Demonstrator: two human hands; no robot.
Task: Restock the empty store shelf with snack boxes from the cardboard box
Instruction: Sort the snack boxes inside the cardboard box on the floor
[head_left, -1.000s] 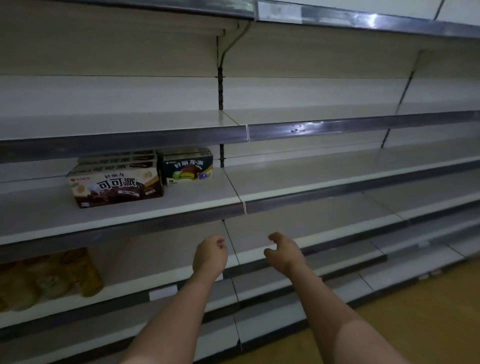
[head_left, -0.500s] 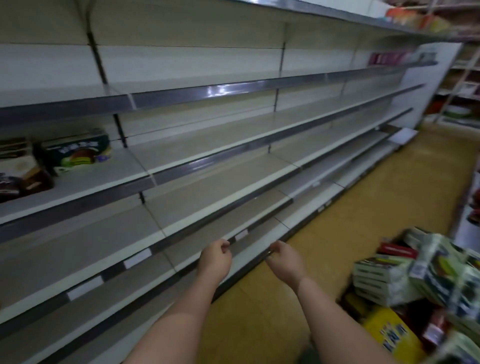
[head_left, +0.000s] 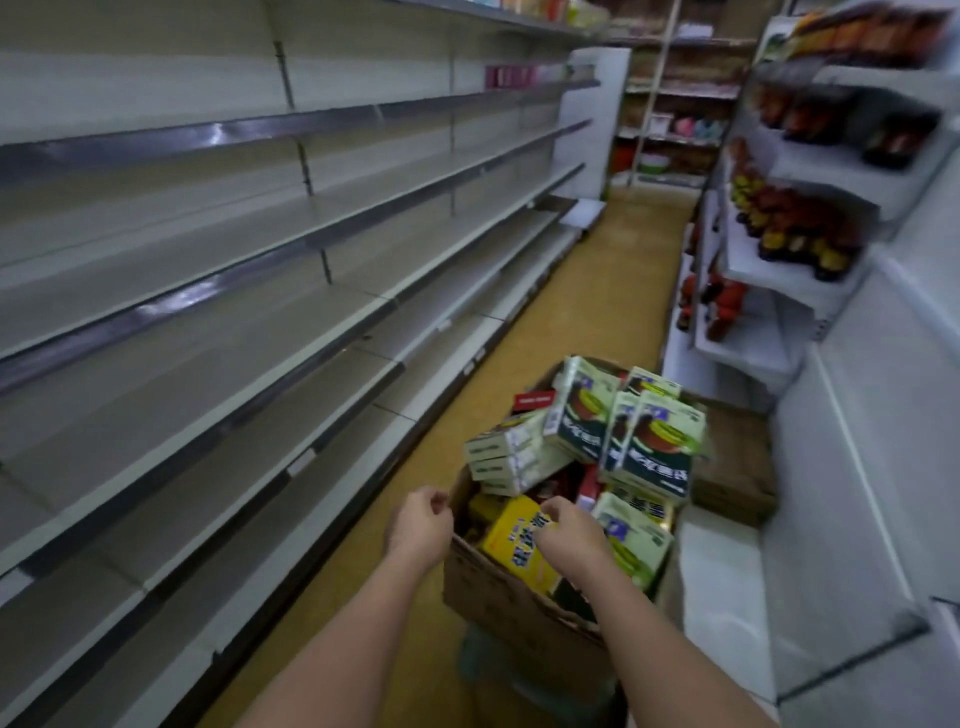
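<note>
Both hands have swung from the shelf (head_left: 218, 291) to the cardboard box (head_left: 498, 587), left hand (head_left: 418, 525) and right hand (head_left: 569, 530) loosely curled, empty.

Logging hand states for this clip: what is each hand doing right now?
Left hand: loosely curled, holding nothing, beside the cardboard box.
Right hand: loosely curled over the yellow box, no grip visible.

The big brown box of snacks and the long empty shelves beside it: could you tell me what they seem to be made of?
The big brown box looks like plain matte cardboard, with soft, bent edges. The long empty shelves look like pale painted metal, probably steel, with glossy dark front strips that reflect light.
</note>
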